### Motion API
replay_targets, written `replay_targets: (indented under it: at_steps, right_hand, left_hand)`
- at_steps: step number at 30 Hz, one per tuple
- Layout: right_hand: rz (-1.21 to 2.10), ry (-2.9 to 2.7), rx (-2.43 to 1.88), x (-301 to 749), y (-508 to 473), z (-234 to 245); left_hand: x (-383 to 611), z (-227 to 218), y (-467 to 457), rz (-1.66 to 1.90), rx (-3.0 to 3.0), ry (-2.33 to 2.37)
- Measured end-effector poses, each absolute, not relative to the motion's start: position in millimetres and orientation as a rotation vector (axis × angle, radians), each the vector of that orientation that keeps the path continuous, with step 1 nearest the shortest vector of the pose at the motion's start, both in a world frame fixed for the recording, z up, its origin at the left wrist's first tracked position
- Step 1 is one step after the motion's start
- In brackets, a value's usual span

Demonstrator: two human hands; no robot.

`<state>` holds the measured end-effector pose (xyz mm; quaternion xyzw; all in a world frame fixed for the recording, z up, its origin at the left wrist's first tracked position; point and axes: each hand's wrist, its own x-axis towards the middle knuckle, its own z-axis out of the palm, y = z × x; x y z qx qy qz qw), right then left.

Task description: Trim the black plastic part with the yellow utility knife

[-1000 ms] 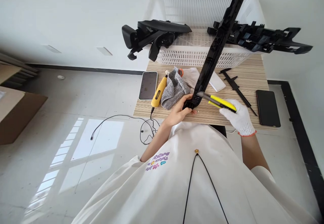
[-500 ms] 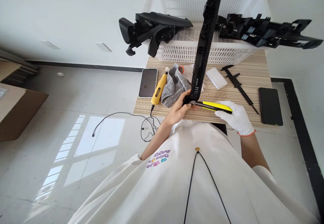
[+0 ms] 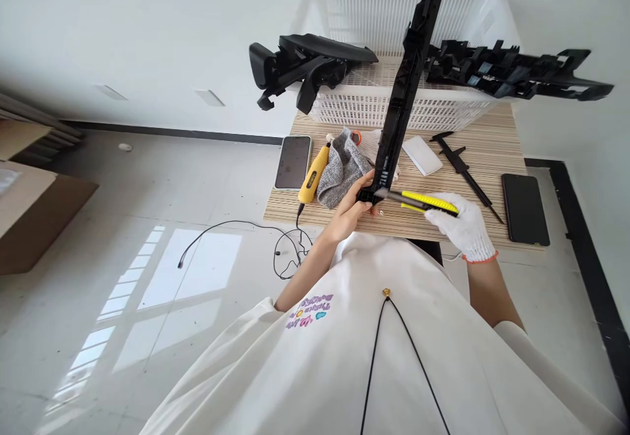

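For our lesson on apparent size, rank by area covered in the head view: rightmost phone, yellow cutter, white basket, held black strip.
1. White basket
2. Held black strip
3. Rightmost phone
4. Yellow cutter
True sizes may differ.

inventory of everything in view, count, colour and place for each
long plastic part: 1, black, in left hand
utility knife: 1, yellow and black, in right hand
basket: 1, white, table's back
other plastic parts: several, black, at basket's left and right
phones: 2, black-faced, table's left and right edges
rotary tool: 1, yellow, beside left phone
knit cloth: 1, grey, beside rotary tool
knit glove: 1, white, orange edge, partly hidden
flat block: 1, white, before basket
caliper: 1, black, table's right
table: 1, striped beige, centre
cable: count unclear, black, left of table
cardboard box: 1, brown, far left
shirt: 1, white, bottom
left hand: 1, bare, centre
right hand: 1, white-gloved, right of centre
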<state>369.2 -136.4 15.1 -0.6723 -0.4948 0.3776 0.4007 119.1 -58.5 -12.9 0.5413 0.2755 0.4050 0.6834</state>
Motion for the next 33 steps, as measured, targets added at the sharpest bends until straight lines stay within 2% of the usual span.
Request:
replay_targets:
  at_steps: [9, 33]
  right_hand:
    - [0.994, -1.049, -1.704, 365.2, -137.4, 15.9]
    - [1.127, -1.002, -1.722, 361.4, -127.9, 19.0]
  left_hand:
    - [118.3, -10.9, -60.6, 0.873, 1.075, 0.629]
    - [124.5, -6.4, -48.6, 0.826, 1.079, 0.717]
